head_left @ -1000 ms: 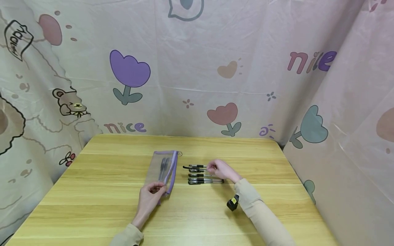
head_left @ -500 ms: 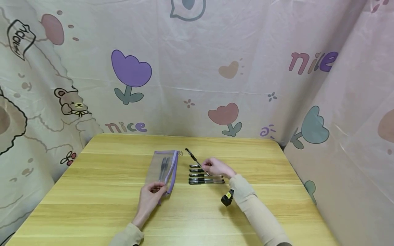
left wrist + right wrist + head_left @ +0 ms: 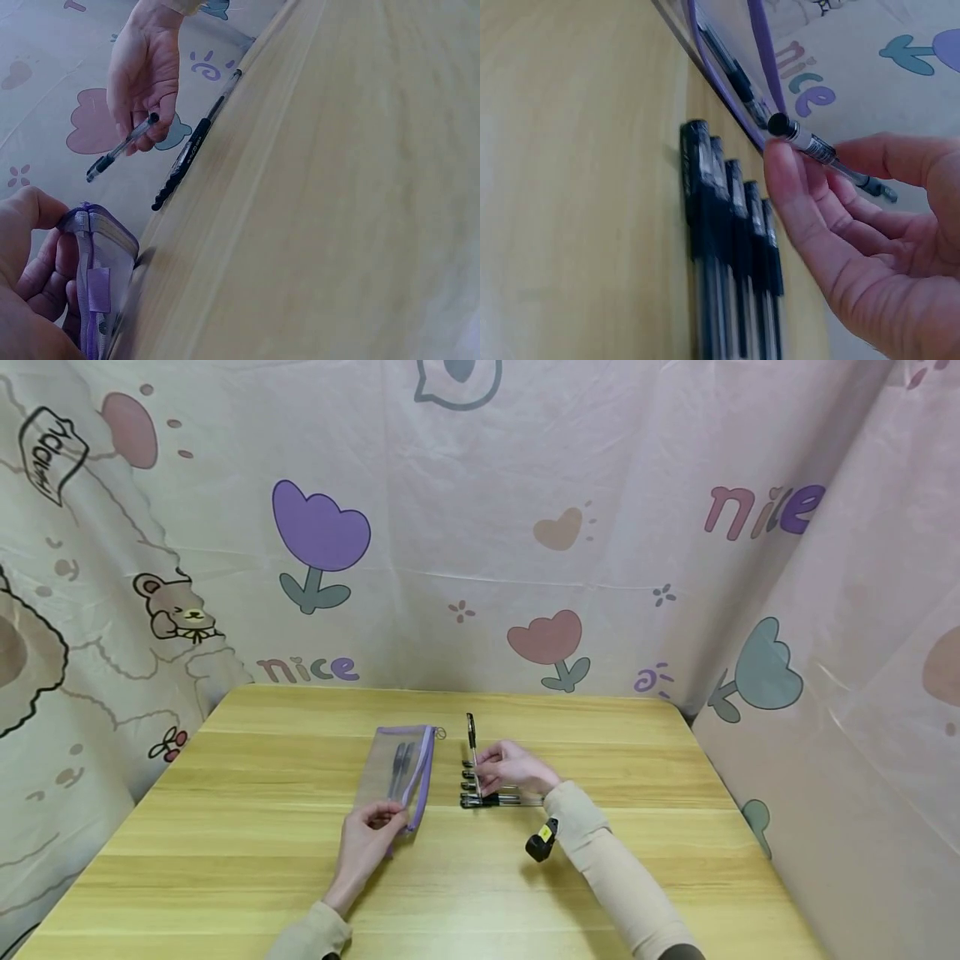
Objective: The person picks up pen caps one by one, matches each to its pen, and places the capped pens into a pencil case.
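Observation:
On the left of the head view lies a see-through mesh zip pouch point(image 3: 375, 781) with purple trim, pens point(image 3: 401, 768) showing inside it. My left hand point(image 3: 367, 839) pinches the near corner of the pouch by the zip. In the left wrist view the purple zip edge point(image 3: 88, 285) sits between thumb and fingers. My right hand point(image 3: 517, 767) pinches a black gel pen point(image 3: 471, 731), raised over the table with its dark end pointing away. In the right wrist view the held pen point(image 3: 814, 146) crosses between thumb and fingers, beside the pouch's opening.
Several more black gel pens point(image 3: 491, 801) lie side by side under my right hand, partly hidden by it. A black camera point(image 3: 542, 841) with a yellow label hangs at the right wrist. Patterned curtains point(image 3: 420, 527) border the wooden table point(image 3: 450, 893).
My right hand has lifted one pen from the row, turned it from lying flat to pointing away, and shifted left towards the pouch. The left hand has stayed on the pouch.

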`<action>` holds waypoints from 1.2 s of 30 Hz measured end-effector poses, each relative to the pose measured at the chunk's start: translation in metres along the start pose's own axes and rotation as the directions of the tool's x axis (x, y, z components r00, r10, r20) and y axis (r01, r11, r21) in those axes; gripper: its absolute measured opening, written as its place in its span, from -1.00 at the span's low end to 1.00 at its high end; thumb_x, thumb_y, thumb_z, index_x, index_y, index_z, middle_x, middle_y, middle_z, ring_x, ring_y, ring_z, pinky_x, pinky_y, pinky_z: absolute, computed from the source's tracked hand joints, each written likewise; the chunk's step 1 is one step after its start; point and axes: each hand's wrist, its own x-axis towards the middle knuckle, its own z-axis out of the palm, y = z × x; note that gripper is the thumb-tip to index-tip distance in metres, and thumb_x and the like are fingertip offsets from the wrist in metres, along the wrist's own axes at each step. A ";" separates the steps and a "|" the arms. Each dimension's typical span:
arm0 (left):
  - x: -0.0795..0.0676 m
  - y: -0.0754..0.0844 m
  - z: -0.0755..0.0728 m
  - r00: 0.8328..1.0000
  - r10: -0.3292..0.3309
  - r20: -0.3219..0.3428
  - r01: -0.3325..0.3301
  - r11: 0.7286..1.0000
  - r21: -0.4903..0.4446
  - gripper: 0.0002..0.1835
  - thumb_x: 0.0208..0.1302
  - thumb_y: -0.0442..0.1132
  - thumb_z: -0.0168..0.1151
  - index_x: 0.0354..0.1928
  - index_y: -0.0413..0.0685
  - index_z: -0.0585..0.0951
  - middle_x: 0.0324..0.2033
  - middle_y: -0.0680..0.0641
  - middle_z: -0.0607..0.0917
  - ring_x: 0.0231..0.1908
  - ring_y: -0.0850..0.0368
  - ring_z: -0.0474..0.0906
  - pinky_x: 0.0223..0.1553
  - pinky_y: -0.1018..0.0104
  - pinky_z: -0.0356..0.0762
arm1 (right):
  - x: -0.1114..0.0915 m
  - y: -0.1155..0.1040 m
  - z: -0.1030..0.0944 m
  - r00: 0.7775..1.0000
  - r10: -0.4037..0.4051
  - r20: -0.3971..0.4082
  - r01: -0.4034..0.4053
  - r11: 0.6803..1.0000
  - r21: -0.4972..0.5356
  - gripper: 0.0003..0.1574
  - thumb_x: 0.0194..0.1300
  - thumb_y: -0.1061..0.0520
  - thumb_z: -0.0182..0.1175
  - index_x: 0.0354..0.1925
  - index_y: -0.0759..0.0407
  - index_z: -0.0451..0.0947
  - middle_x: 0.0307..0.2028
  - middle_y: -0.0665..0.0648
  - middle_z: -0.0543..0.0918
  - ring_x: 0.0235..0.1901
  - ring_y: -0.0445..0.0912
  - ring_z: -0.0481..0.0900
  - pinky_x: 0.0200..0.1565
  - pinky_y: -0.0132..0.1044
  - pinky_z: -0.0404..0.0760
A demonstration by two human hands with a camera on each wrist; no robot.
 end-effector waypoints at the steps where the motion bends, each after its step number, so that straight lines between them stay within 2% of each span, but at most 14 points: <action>1: 0.000 0.000 0.000 1.000 0.001 0.000 -0.001 1.000 -0.001 -0.81 0.18 -0.33 0.42 -0.20 -0.30 0.71 -0.48 0.01 0.72 -0.55 0.34 0.52 -0.67 0.43 0.48 | 0.001 0.000 0.002 1.000 0.010 -0.009 -0.009 1.000 0.027 -0.65 0.42 0.34 0.11 0.09 0.54 0.38 -0.29 0.21 0.65 -0.43 -0.09 0.67 -0.20 -0.23 0.78; 8: 0.000 0.002 0.001 1.000 0.001 -0.010 -0.001 1.000 0.007 -0.82 0.19 -0.31 0.42 -0.21 -0.27 0.72 -0.49 0.00 0.72 -0.55 0.35 0.52 -0.65 0.44 0.48 | 0.010 0.001 0.017 0.997 0.062 -0.044 -0.055 0.988 0.147 -0.41 0.33 0.44 0.11 0.27 0.49 0.19 -0.15 0.26 0.57 -0.45 -0.02 0.66 -0.23 -0.20 0.79; 11: 0.000 0.003 0.001 1.000 0.007 -0.016 -0.007 1.000 0.015 -0.81 0.18 -0.30 0.43 -0.21 -0.26 0.72 -0.47 0.00 0.73 -0.53 0.35 0.51 -0.62 0.46 0.47 | 0.014 0.000 0.023 0.996 0.076 -0.043 -0.068 0.984 0.162 -0.35 0.31 0.44 0.11 0.31 0.51 0.16 -0.20 0.24 0.57 -0.48 -0.03 0.67 -0.25 -0.21 0.79; 16: 0.000 0.004 0.002 1.000 0.019 -0.019 -0.019 1.000 0.021 -0.81 0.18 -0.30 0.43 -0.20 -0.26 0.72 -0.45 -0.03 0.74 -0.52 0.36 0.52 -0.58 0.47 0.48 | 0.022 -0.004 0.035 0.996 0.089 -0.031 -0.082 0.980 0.183 -0.40 0.33 0.43 0.12 0.27 0.55 0.20 -0.37 0.23 0.62 -0.54 -0.06 0.69 -0.30 -0.26 0.78; 22: -0.001 0.007 0.003 1.000 0.010 -0.016 -0.010 1.000 0.000 -0.83 0.18 -0.32 0.42 -0.22 -0.28 0.72 -0.47 -0.02 0.73 -0.54 0.33 0.53 -0.60 0.46 0.48 | 0.035 -0.006 0.052 0.995 0.104 -0.015 -0.099 0.978 0.185 -0.65 0.32 0.46 0.14 0.05 0.56 0.38 -0.48 0.17 0.67 -0.58 -0.12 0.70 -0.36 -0.35 0.76; 26: -0.001 0.009 0.004 1.000 0.005 -0.014 -0.005 1.000 -0.011 -0.83 0.19 -0.32 0.42 -0.23 -0.28 0.72 -0.49 0.00 0.72 -0.56 0.32 0.52 -0.62 0.45 0.48 | 0.043 -0.007 0.062 0.993 0.112 -0.038 -0.103 0.978 0.179 -0.79 0.29 0.47 0.17 -0.10 0.54 0.47 -0.51 0.14 0.67 -0.60 -0.16 0.70 -0.40 -0.42 0.73; 30: -0.001 0.009 0.004 1.000 0.002 -0.008 -0.002 1.000 -0.024 -0.83 0.20 -0.32 0.41 -0.23 -0.29 0.71 -0.50 -0.01 0.71 -0.59 0.30 0.51 -0.65 0.44 0.48 | 0.048 -0.010 0.070 0.988 0.125 -0.088 -0.108 0.979 0.171 -0.75 0.24 0.46 0.23 -0.12 0.45 0.41 -0.49 0.14 0.63 -0.63 -0.18 0.67 -0.44 -0.45 0.70; 36: -0.001 0.009 0.004 1.000 0.017 -0.007 -0.017 1.000 -0.014 -0.85 0.19 -0.33 0.41 -0.24 -0.28 0.71 -0.48 -0.02 0.72 -0.57 0.32 0.51 -0.63 0.44 0.48 | 0.054 -0.014 0.078 0.989 0.102 -0.104 -0.089 0.988 0.126 -0.77 0.21 0.47 0.24 -0.44 0.28 0.41 -0.55 0.12 0.63 -0.66 -0.19 0.64 -0.48 -0.45 0.69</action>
